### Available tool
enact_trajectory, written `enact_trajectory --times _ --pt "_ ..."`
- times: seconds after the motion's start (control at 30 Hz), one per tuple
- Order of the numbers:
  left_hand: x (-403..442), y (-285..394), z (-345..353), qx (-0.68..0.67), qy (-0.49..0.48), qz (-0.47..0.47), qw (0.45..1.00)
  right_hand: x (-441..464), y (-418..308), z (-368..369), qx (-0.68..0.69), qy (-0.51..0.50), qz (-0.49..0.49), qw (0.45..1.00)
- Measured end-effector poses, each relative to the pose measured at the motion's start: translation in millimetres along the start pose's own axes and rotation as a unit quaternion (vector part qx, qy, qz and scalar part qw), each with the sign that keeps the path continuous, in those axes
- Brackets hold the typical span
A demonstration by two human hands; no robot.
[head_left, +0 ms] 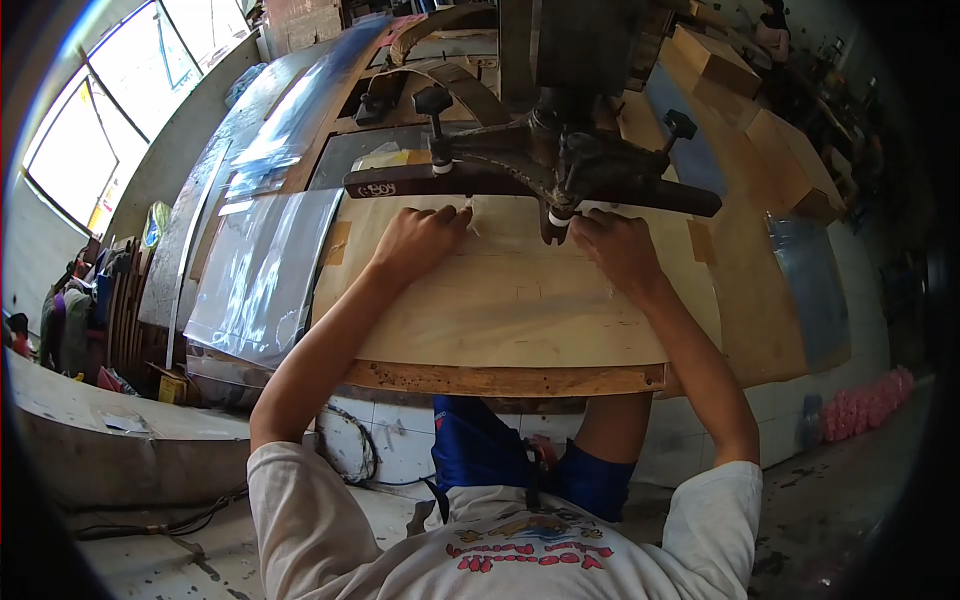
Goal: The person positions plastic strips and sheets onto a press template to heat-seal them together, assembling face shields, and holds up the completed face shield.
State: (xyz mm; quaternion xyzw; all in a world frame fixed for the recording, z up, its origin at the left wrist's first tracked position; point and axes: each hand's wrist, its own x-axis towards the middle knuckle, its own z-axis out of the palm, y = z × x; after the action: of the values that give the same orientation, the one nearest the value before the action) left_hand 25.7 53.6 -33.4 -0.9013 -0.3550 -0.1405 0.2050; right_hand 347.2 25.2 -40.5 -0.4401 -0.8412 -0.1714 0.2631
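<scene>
My left hand (427, 238) is closed at the left, just in front of the dark metal bar (400, 183) of the press. My right hand (612, 245) is closed beside the white-tipped end of the press frame (556, 222). Both hands rest over a pale, flat board (500, 300) with faint marks on it. A small clear piece seems to show at the left fingertips; what the right fingers pinch is hidden. Two black knobs (433, 100) stand on the press arms.
Clear plastic sheets (265, 270) are stacked on the left. Cardboard boxes (715, 60) and a bluish sheet (808, 280) lie on the right. A wooden strip (500, 379) edges the table in front. A pink heap (865, 405) sits on the floor; a person (772, 35) is far right.
</scene>
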Motion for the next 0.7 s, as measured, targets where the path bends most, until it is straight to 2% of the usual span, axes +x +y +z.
enact_trajectory --times 0.13,0.33,0.57,0.67,0.7 --pt "-1 -3 -8 -0.028 0.1 0.035 0.994 0 1 -3 0.018 0.055 -0.032 0.998" --pt "0 -2 -21 -0.043 0.155 0.146 0.976 0 -3 -10 0.043 0.098 -0.059 0.993" --pt "3 2 -46 -0.183 0.118 0.117 0.969 -2 -9 -34 0.102 0.093 -0.128 0.982" --pt "2 1 -68 -0.319 0.041 0.051 0.945 -10 -19 -67 0.105 0.126 -0.145 0.976" --pt "6 0 -98 -0.287 -0.002 0.032 0.957 -3 -19 -82 0.087 0.154 -0.153 0.972"
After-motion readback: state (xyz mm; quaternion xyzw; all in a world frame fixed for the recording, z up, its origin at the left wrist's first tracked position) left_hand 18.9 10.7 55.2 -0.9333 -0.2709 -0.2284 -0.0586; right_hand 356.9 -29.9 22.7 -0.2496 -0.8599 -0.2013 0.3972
